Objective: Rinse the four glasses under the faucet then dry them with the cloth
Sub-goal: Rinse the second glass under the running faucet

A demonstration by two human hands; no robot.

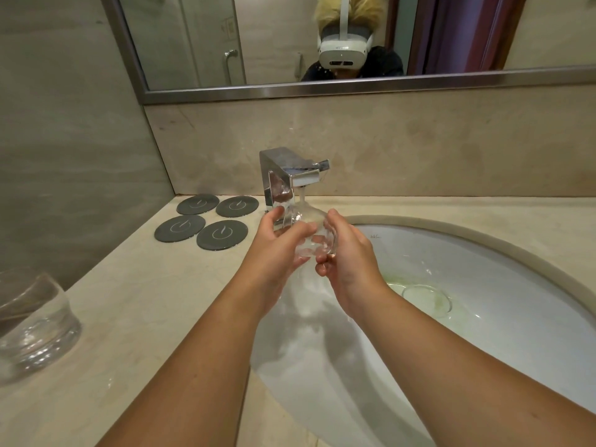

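I am standing in a bathroom: an oval white sink (483, 269) is lying sunk into the beige stone table (145, 301) under my right hand (346, 253), a chrome faucet (290, 175) is running just beyond it, and the framed mirror (387, 86) above is reflecting a glass shower door (206, 43).

A grey-beige stone wall (64, 140) closes the left side; a paler stone backsplash (419, 146) runs behind the cream marble table (145, 301); above hangs a mirror (274, 37) in a brushed metal frame (387, 83); it reflects a glass shower door (193, 43) with a chrome handle (229, 64) and a purple curtain (458, 30); an oval white sink (522, 272) sits under the table; four dark round coasters (222, 235) lie near the corner; the light is soft and warm.
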